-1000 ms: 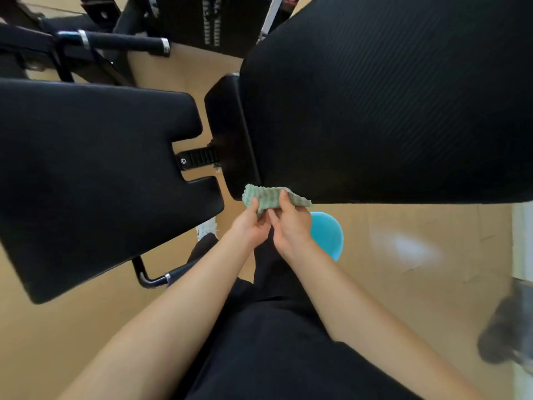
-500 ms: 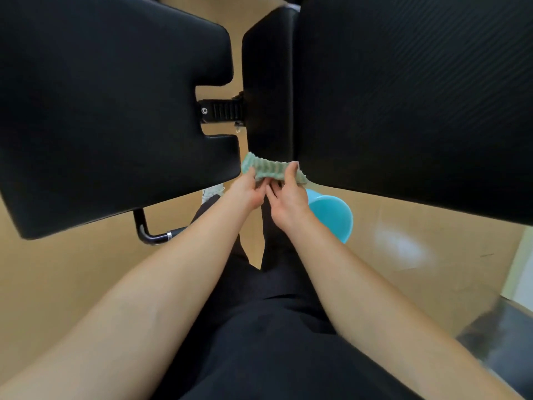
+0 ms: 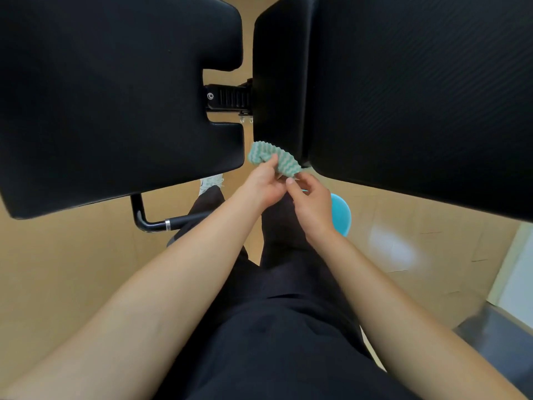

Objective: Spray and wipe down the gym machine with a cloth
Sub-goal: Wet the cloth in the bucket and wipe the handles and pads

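The floor is smooth and tan, with thin lines across it. A round blue tub sits on it. Right of the tub, a pale patch of light shines on the floor. Farther right of the tub is a white wall, with something grey and blurry below it.

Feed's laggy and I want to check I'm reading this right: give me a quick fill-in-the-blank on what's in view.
1. The left hand grips the cloth, which is striped white and ____.
2. The ribbed bracket sits ____ the left pad and the right pad.
3. The round tub showing just past the right hand is ____ in colour.

Missing words: green; between; blue.
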Tool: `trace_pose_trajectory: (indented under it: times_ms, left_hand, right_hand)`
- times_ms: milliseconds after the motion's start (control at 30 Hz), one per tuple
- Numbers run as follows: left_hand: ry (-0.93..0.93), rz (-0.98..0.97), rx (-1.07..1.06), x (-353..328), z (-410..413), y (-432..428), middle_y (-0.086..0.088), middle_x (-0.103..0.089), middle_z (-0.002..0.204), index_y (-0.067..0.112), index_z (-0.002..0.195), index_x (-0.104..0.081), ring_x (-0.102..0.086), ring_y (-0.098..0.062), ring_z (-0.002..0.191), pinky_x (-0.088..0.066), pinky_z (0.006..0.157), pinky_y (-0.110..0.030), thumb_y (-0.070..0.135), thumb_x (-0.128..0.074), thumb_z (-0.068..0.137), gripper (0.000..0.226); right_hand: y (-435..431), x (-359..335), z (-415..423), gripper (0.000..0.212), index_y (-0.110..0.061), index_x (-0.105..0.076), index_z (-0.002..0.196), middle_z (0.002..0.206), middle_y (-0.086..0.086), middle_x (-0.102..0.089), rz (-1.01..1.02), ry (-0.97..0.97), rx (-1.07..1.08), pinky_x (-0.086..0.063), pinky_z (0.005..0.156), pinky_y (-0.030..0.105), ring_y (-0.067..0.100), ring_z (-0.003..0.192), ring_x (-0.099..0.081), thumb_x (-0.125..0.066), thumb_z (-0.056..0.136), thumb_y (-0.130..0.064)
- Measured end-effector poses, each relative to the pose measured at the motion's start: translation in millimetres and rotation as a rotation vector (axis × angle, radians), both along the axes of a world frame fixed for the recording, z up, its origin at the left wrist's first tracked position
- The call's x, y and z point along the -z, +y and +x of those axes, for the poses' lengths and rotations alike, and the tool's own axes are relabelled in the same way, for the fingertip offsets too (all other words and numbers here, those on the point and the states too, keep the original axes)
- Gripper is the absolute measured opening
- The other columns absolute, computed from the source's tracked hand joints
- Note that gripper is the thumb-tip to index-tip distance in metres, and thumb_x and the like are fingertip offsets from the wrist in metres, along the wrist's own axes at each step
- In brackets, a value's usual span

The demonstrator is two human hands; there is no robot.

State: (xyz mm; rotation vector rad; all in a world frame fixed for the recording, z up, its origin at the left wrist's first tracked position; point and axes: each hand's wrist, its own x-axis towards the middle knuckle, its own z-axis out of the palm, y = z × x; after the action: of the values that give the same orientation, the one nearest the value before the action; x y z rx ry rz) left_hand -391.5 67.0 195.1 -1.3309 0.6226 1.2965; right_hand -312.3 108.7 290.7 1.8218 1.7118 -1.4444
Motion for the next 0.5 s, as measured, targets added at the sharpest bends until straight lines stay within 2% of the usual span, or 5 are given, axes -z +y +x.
trace_pose_trajectory:
  times_ms: [133,200,267,367,500]
  left_hand:
    - [0.041,-0.121,0.034,9.0,-18.7,7.9,-0.019,-0.059,0.138,0.006,0.145,-0.047,-0.059,-0.034,0.127,-0.051,0.098,-0.05,0.025,-0.058,0.104,0.046]
    - [0.094,-0.119,0.097,14.8,-27.5,6.6,-0.019,-0.058,0.139,0.011,0.148,-0.045,-0.059,-0.037,0.127,-0.051,0.091,-0.054,0.023,-0.058,0.104,0.047]
    - [0.203,-0.096,0.193,19.1,-34.0,5.8,-0.016,-0.056,0.14,0.017,0.15,-0.044,-0.056,-0.037,0.13,-0.05,0.098,-0.057,0.02,-0.053,0.107,0.045]
    - [0.418,-0.099,0.392,24.3,-40.3,3.8,-0.012,-0.06,0.13,0.015,0.144,-0.051,-0.059,-0.033,0.125,-0.052,0.102,-0.05,0.015,-0.048,0.108,0.036]
    - [0.765,-0.103,0.701,34.1,-43.8,-0.7,-0.003,-0.066,0.115,0.022,0.124,-0.064,-0.064,-0.024,0.113,-0.055,0.102,-0.05,0.017,-0.052,0.106,0.022]
  right_hand:
    - [0.6,4.6,-4.3,0.052,-0.023,-0.05,0.136,0.125,0.001,-0.066,-0.088,0.058,0.42,-0.055,0.102,0.041,0.021,0.12,-0.063,-0.075,0.092,-0.034]
    - [1.6,14.3,-12.7,0.043,-0.03,-0.049,0.123,0.133,0.007,-0.063,-0.143,0.097,0.508,-0.053,0.105,0.041,0.023,0.123,-0.062,-0.078,0.091,-0.032]
    - [2.4,22.5,-24.4,0.041,-0.033,-0.044,0.112,0.132,0.008,-0.064,-0.182,0.126,0.614,-0.053,0.104,0.037,0.022,0.119,-0.066,-0.078,0.091,-0.027]
    - [1.5,32.5,-41.9,0.058,-0.028,-0.043,0.135,0.131,0.007,-0.062,-0.156,0.13,0.793,-0.056,0.1,0.033,0.02,0.11,-0.07,-0.079,0.09,-0.023]
    - [-5.0,41.3,-43.6,0.077,-0.025,-0.036,0.151,0.135,0.001,-0.058,-0.102,0.091,0.757,-0.057,0.099,0.033,0.012,0.096,-0.07,-0.08,0.088,-0.03]
